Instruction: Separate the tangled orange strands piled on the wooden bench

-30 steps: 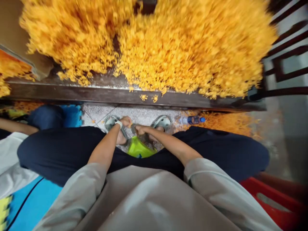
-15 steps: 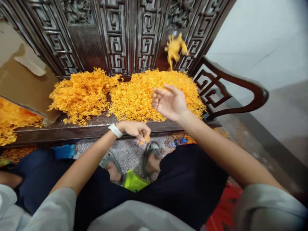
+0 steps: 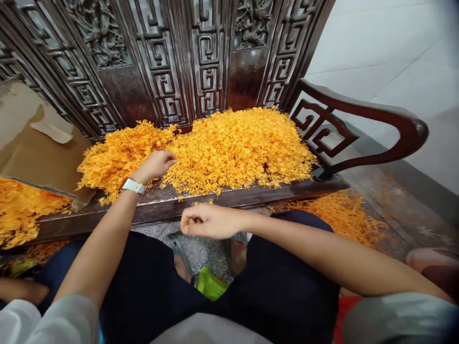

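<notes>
Two heaps of small orange-yellow plastic pieces with thin, branching tips lie on a dark wooden bench: a tangled left heap (image 3: 118,150) and a wider right heap (image 3: 244,148). My left hand (image 3: 158,165), with a white band at the wrist, is at the gap between the heaps, its fingers closed and pointing right. Anything in its fingers is hidden. In front of the bench edge (image 3: 229,198), above my lap, my right hand (image 3: 206,220) is closed with curled fingers. Whatever it may hold cannot be made out. Tiny yellow bits show just behind it.
A torn cardboard box (image 3: 46,153) stands at left beside more orange pieces (image 3: 21,210). The bench's curved armrest (image 3: 380,114) rises at right. Loose orange strands (image 3: 344,215) cover the floor there. Another person's arm (image 3: 21,289) shows at lower left.
A yellow clump in the air above the right heap is no longer seen there. My right hand came down toward my lap and closed; my left hand moved up and left to the heaps.
</notes>
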`<state>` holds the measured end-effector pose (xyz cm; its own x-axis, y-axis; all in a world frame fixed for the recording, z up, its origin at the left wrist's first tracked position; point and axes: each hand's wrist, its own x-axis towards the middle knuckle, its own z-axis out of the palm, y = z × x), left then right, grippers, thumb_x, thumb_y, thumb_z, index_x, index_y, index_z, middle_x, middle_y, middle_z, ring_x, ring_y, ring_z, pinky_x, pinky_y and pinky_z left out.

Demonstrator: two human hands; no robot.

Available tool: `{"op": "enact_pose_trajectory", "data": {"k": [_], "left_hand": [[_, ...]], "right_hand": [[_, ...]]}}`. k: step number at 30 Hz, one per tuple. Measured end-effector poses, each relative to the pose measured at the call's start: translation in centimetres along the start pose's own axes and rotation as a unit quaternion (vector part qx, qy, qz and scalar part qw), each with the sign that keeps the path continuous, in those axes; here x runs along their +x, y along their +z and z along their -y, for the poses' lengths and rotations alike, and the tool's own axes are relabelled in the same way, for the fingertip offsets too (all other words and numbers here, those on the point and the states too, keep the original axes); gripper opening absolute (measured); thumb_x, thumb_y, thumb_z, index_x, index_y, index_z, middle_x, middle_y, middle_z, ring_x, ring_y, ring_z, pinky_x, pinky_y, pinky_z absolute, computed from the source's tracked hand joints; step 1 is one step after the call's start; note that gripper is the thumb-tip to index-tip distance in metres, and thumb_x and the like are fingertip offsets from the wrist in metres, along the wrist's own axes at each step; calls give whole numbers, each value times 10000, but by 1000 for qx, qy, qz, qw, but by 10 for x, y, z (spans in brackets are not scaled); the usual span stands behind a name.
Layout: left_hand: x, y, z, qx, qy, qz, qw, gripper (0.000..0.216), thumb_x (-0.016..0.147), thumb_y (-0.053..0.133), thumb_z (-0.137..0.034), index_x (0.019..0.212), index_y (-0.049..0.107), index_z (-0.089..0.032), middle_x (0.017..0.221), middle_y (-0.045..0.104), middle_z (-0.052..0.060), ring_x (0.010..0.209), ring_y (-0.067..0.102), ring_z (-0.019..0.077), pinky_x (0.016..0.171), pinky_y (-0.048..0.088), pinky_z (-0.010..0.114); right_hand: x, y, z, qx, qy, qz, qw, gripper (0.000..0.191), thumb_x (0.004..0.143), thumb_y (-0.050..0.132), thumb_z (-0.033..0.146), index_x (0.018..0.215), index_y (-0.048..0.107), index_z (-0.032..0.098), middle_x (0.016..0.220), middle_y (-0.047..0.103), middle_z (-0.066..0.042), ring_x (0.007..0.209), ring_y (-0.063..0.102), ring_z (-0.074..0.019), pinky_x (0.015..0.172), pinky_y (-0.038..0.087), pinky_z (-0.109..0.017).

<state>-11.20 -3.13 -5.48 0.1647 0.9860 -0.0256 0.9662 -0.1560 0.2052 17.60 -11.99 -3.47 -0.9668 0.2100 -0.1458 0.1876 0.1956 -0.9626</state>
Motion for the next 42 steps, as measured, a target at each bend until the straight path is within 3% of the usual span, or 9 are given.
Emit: {"op": "enact_pose_trajectory", "data": {"k": [2,6,8,11,15,19,25,33,42], "left_hand": [[6,-8,25,14,-31,-12,999,270,966,549,-375,961,748,-192,975,786,94,931,731,290,905,564,403],[20,-4,66,69,-91,-94,989,282,933,587,-397,1037,748,-190,1113,749,141,1106,691,340,1010,539,437],[29,6,74,62,-97,-110,987,346,949,577,-425,1136,735,-181,1211,709,156,1209,646,335,1098,500,430],[39,18,79,60,-119,-119,984,504,973,549,-480,1375,644,-193,1472,593,167,1383,521,386,1189,417,524],[44,28,89,62,-183,-126,973,794,968,539,-517,1656,320,-186,1743,281,189,1514,330,499,1161,367,696],[49,36,97,47,-199,-116,972,898,959,551,-485,1705,186,-143,1790,123,195,1508,334,517,1159,371,680],[52,45,101,48,-224,-155,961,952,920,637,-444,1711,199,-147,1797,59,195,1484,356,506,1155,380,628],[38,68,122,51,-252,-226,940,742,964,575,-368,1646,382,-148,1780,162,203,1439,407,463,1129,365,573],[34,70,135,-22,-298,-278,913,686,962,594,-397,1561,455,-91,1644,371,293,1450,374,474,1169,319,601]], "right_hand": [[2,2,-8,-180,-33,47,982,195,998,577,334,1055,676,176,830,697,-29,724,621,-156,639,428,-277],[13,-3,-37,-478,41,122,869,308,996,530,249,1210,704,112,1077,770,-186,952,724,-330,635,433,-370],[22,-12,-51,-514,88,159,838,319,985,525,209,1220,717,112,1112,775,-196,979,742,-343,638,446,-379],[42,-39,-63,-489,82,172,851,302,1001,534,275,1189,725,135,1082,780,-175,918,747,-307,638,457,-366],[102,-97,-63,-458,-15,5,889,297,1062,478,345,1123,699,156,1107,750,-116,953,699,-222,771,512,-336],[202,-158,-59,-569,8,-208,795,328,1043,533,310,1290,650,129,1328,635,-177,1194,589,-296,980,509,-410],[309,-192,-71,-619,47,-242,746,352,993,521,111,1309,674,86,1507,494,-244,1361,425,-362,1134,372,-540],[286,-218,-53,-623,-14,-278,731,271,1034,465,223,1085,727,181,1362,561,-161,1263,444,-366,1010,392,-536],[217,-303,12,-476,-59,-449,754,114,927,566,146,823,603,177,920,627,-71,908,562,-214,926,471,-401]]}}
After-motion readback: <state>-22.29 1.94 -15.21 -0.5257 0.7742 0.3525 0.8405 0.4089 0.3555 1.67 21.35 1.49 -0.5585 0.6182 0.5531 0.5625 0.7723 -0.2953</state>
